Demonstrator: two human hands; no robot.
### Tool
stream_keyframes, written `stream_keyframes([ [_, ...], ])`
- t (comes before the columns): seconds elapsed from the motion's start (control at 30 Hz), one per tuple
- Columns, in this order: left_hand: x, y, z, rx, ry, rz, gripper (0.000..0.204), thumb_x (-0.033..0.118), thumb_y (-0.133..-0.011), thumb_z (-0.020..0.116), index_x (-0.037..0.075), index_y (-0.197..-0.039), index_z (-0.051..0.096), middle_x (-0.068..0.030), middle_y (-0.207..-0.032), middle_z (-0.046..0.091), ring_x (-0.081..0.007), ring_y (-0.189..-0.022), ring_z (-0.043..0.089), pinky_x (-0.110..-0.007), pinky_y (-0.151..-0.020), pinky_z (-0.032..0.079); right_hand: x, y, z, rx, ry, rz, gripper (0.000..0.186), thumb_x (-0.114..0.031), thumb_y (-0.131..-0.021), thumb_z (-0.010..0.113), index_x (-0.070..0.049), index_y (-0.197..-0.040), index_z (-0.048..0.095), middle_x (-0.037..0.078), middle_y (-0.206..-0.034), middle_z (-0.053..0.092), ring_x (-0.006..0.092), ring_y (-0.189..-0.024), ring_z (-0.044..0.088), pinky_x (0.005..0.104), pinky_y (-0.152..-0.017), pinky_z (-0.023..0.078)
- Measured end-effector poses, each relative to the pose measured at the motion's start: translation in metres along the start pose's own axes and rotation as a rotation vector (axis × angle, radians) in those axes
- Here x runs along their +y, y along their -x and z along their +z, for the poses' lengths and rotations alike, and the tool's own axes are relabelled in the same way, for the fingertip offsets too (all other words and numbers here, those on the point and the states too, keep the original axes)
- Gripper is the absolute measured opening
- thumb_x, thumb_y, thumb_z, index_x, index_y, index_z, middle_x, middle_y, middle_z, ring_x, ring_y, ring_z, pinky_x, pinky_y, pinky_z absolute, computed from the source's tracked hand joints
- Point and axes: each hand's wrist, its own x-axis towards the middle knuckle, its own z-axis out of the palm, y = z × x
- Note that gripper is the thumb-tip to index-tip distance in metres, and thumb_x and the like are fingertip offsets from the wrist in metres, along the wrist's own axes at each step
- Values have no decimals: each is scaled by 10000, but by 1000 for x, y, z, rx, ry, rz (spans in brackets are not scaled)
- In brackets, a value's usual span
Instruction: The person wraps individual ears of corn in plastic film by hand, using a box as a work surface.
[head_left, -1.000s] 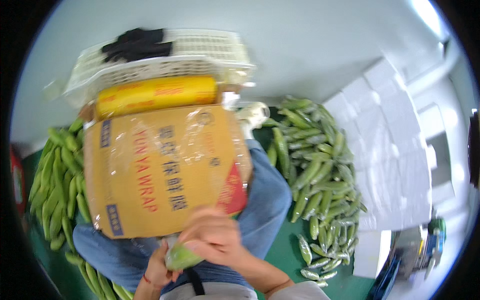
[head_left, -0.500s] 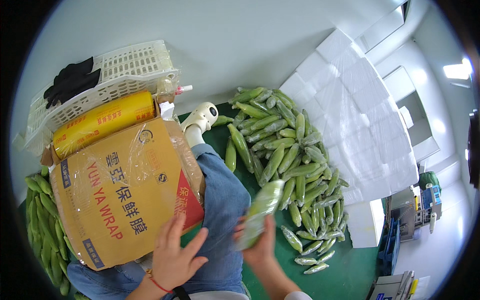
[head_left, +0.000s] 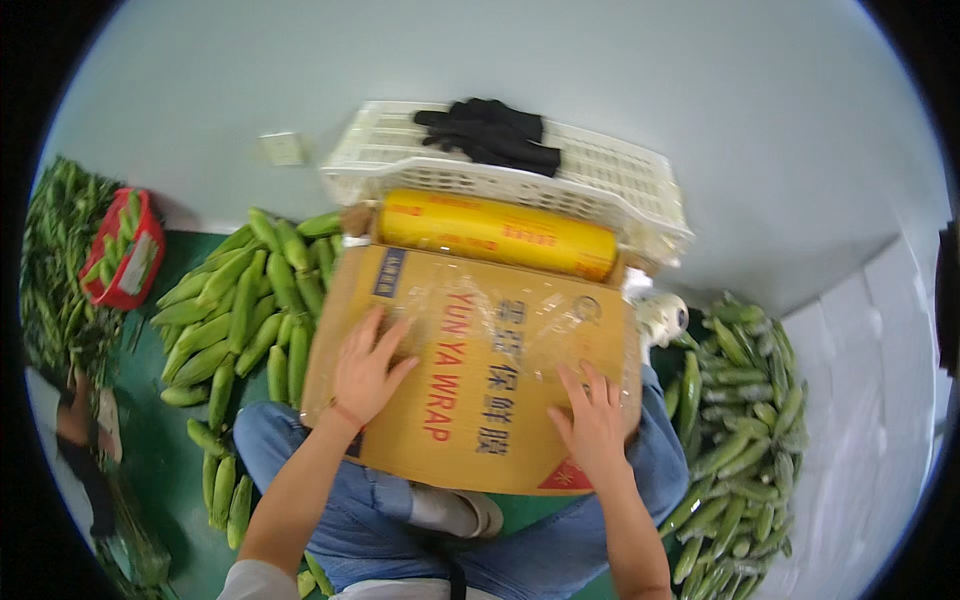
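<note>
My left hand (head_left: 370, 370) lies open, fingers spread, on the left half of a cardboard box (head_left: 437, 270) over my lap. My right hand (head_left: 592, 420) rests open on the box's right half. Neither holds anything. A yellow roll of cling film (head_left: 498, 230) lies along the box's far side, just below a white perforated basket (head_left: 630, 195) with black gloves (head_left: 490, 135) on it. Unwrapped green ears of corn (head_left: 230, 310) are piled left of the box, and film-wrapped ones (head_left: 745, 440) to its right. A white rounded device (head_left: 660, 315) stands beside the box's right corner.
At the far left are a red basket (head_left: 143, 260) holding green ears, leafy cuttings (head_left: 50, 250) and part of another person (head_left: 80, 420), partly hidden by the rim. A pale wall (head_left: 700, 70) is behind the baskets; white stacked blocks (head_left: 870, 360) stand at the right.
The wrapped ear that was in my right hand has left it, and both hands now lie on the box. The view has swung left, bringing the red basket into sight.
</note>
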Motion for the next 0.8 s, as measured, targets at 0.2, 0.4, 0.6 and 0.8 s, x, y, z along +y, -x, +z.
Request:
stream_keyframes([
  [0.2,-42,-60,12,14,69,194,73,118,-855,606,70,-907,588,-157,-917,621,-343,-866,609,-437,-761,502,25,-85,69,176,-96,-127,178,-144,-865,613,-54,-1018,601,163,-1118,587,358,-1045,534,458,-899,424],
  [0.4,-35,-13,-44,133,231,221,77,84,-815,536,69,-883,504,-148,-805,580,-344,-729,600,-435,-607,489,39,-22,-3,140,-421,139,157,-143,-962,484,6,-1009,503,149,-808,545,265,-741,550,341,-704,462],
  [0.6,-28,129,-104,-2,353,137,132,83,-792,594,102,-923,584,-74,-771,571,-278,-695,596,-393,-585,500,5,80,-12,-350,-397,56,224,-222,-999,459,-10,-988,532,127,-802,524,250,-686,524,347,-635,448],
  [0.8,-162,168,-111,727,365,-788,69,72,-890,565,7,-880,585,-100,-735,583,-139,-658,557,-282,-624,459,-27,84,-12,-386,-356,133,176,-174,-977,464,-8,-1001,518,167,-854,533,300,-774,523,373,-733,444],
])
